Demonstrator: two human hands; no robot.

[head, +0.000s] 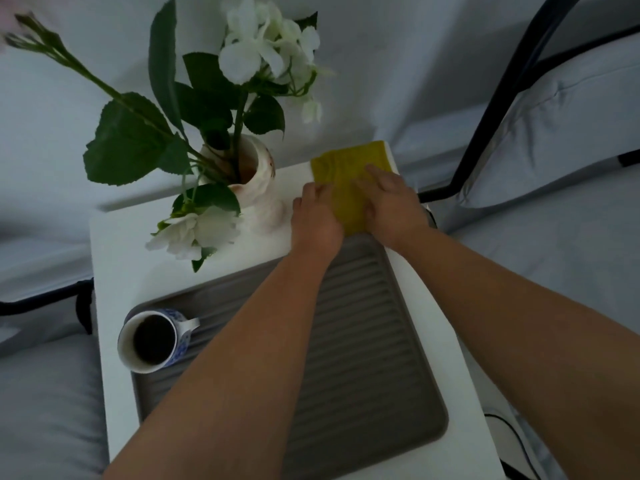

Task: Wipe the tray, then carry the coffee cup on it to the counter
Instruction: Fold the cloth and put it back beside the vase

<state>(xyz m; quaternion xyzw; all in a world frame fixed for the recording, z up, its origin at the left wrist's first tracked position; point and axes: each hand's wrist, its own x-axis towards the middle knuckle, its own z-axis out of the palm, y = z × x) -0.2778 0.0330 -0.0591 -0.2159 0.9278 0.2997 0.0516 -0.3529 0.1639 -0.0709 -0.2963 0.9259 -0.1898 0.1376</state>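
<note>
A grey ribbed tray [363, 341] lies on a small white table [114, 258]. In the tray's near left corner stands a blue-and-white cup [152, 341] filled with dark coffee, its handle pointing right. A yellow cloth [346, 174] lies at the table's far right corner, its near end reaching the tray's far edge. My left hand [315, 220] grips the cloth's left side. My right hand [394, 202] rests flat on the cloth's right side with the fingers pressed down on it.
A pale vase [256, 181] with white flowers and big green leaves stands at the back of the table, just left of my left hand. Beds with grey bedding and dark metal frames [485, 116] flank the table. A cable [512, 431] hangs at the right.
</note>
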